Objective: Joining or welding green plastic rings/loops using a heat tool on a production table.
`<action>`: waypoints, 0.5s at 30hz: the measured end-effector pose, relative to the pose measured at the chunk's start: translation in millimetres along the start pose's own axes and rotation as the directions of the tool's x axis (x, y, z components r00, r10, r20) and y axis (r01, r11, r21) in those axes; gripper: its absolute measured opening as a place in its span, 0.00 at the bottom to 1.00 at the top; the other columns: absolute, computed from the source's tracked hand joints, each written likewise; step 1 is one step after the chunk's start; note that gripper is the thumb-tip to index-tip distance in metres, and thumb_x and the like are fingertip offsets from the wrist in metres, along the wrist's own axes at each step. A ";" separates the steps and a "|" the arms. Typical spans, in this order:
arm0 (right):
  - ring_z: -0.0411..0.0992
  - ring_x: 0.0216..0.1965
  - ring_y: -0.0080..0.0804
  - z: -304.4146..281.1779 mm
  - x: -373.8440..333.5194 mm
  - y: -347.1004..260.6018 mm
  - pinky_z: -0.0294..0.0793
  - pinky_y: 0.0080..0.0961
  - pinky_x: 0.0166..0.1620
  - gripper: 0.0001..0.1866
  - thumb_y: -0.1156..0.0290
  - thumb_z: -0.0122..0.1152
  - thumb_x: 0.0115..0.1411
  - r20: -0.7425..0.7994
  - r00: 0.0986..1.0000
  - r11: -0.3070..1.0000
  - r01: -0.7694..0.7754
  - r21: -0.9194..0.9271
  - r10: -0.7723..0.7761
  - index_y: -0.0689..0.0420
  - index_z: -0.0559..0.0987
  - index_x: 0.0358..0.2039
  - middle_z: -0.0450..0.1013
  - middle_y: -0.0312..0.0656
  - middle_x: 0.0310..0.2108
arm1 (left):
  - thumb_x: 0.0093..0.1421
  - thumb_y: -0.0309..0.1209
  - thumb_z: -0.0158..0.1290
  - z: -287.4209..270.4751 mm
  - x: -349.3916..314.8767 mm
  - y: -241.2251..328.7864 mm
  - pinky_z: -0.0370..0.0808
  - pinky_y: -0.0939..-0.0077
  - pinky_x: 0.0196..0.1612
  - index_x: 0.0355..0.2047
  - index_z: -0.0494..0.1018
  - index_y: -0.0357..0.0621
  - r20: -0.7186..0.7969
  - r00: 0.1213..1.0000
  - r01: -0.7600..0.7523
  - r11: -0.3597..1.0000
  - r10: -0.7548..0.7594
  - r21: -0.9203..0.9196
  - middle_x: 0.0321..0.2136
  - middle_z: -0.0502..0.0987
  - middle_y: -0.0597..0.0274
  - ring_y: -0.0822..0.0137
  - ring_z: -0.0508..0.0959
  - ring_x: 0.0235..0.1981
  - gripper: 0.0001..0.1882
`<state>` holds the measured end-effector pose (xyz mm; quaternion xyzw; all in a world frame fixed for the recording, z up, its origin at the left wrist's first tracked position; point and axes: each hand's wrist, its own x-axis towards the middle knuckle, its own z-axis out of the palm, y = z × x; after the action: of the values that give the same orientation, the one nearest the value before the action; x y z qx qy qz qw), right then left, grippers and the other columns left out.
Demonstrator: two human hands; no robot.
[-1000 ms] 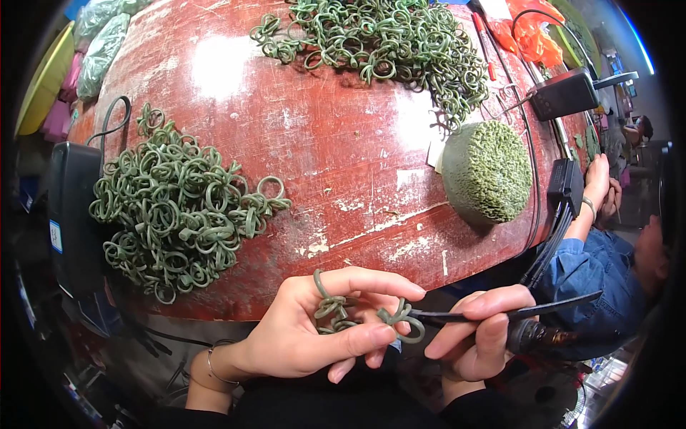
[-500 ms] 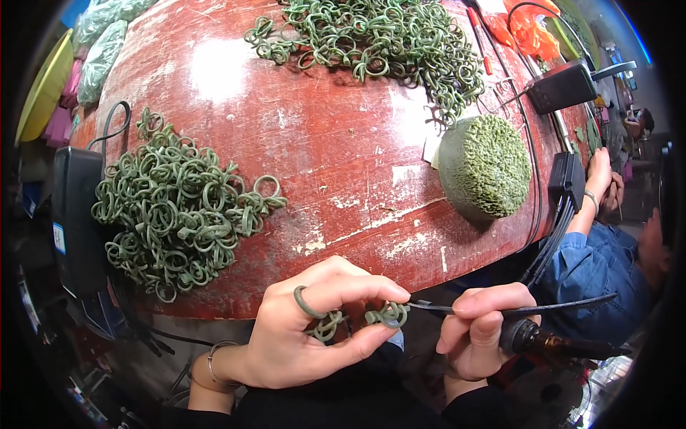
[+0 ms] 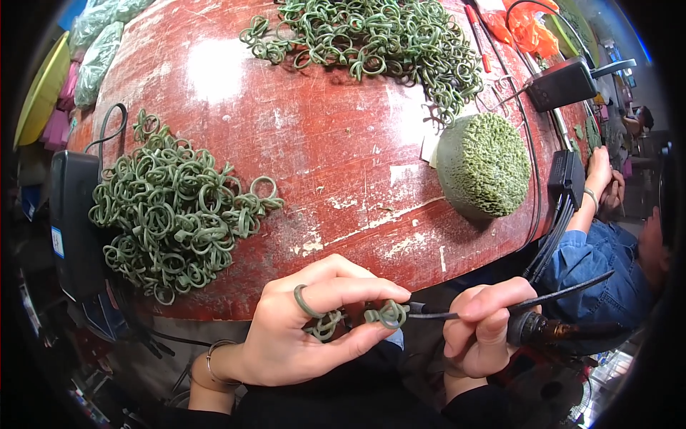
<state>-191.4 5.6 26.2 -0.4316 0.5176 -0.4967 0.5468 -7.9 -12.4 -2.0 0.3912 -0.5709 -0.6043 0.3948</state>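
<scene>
Above my lap, at the table's near edge, my left hand (image 3: 300,322) pinches a small green ring (image 3: 386,314) with a knotted top between thumb and index finger. Another green ring (image 3: 306,303) is worn on a finger of this hand, and more rings (image 3: 326,325) sit inside the curled fingers. Facing it, my right hand (image 3: 486,325) grips a thin dark rod-like tool (image 3: 561,293), its narrow end at the held ring. A dark brown cylinder (image 3: 564,332) shows beside the right hand; I cannot tell whether the hand holds it.
On the worn red table (image 3: 321,150) lie a left heap of green rings (image 3: 171,207) and a far heap (image 3: 386,36). A round green block (image 3: 486,164) with a rough top stands right. Black boxes (image 3: 75,222) with cables flank the table. Another person's hand (image 3: 600,171) works at right.
The right hand has risen slightly, and the thin tool has shifted and tilted with it. The left hand keeps its pinch on the ring. The whole view has shifted a little.
</scene>
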 end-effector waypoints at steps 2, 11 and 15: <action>0.66 0.12 0.23 0.5 2.2 -1.2 0.63 0.16 0.16 0.18 0.58 0.56 0.53 0.020 1.000 1.000 -0.015 -0.014 0.015 0.64 0.75 0.24 0.68 0.40 0.11 | 0.44 0.19 0.57 -0.7 0.2 -0.2 0.71 0.80 0.33 0.37 0.73 0.41 0.023 1.000 -0.006 1.000 0.007 -0.021 0.30 0.73 0.58 0.70 0.74 0.31 0.17; 0.64 0.11 0.21 5.4 4.8 -2.0 0.60 0.15 0.15 0.18 0.59 0.57 0.53 -0.085 0.994 0.996 -0.071 -0.045 0.067 0.65 0.73 0.24 0.68 0.41 0.12 | 0.48 0.19 0.52 5.2 0.4 2.0 0.71 0.86 0.18 0.41 0.66 0.31 0.028 0.991 0.136 0.930 -0.134 -0.341 0.29 0.73 0.46 0.64 0.76 0.23 0.18; 0.62 0.09 0.19 1.8 3.9 3.9 0.53 0.13 0.13 0.20 0.56 0.56 0.53 -0.158 0.987 0.999 -0.026 -0.034 0.021 0.64 0.71 0.24 0.66 0.39 0.10 | 0.52 0.20 0.48 2.6 0.6 1.8 0.73 0.84 0.14 0.44 0.62 0.29 0.126 0.949 0.300 0.696 -0.290 -0.653 0.33 0.71 0.36 0.57 0.77 0.25 0.18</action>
<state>-189.3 2.2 22.1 -0.3948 0.5732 -0.5133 0.5021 -10.5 -12.0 -0.1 0.3070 -0.2510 -0.8253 0.4020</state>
